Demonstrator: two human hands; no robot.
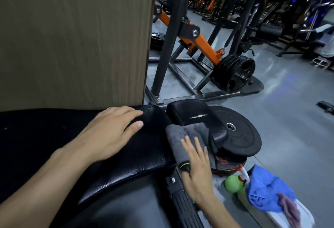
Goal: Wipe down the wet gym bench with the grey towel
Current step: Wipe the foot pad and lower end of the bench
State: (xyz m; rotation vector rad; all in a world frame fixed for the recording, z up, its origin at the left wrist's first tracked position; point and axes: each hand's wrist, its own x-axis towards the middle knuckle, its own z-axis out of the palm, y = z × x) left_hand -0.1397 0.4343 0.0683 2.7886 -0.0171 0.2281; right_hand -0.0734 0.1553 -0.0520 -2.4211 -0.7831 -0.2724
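While left hand (110,133) rests, right hand (196,162) seemingly presses towel (180,135).

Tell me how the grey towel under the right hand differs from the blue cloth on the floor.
The grey terry towel lies spread over the edge of the wet black bench pad, pressed flat by the right hand; the crumpled blue cloth sits bunched on the floor by the green spray bottle, untouched. The grey towel has a dark hem with a green stripe; the blue cloth shows none. Both are soft cleaning cloths.
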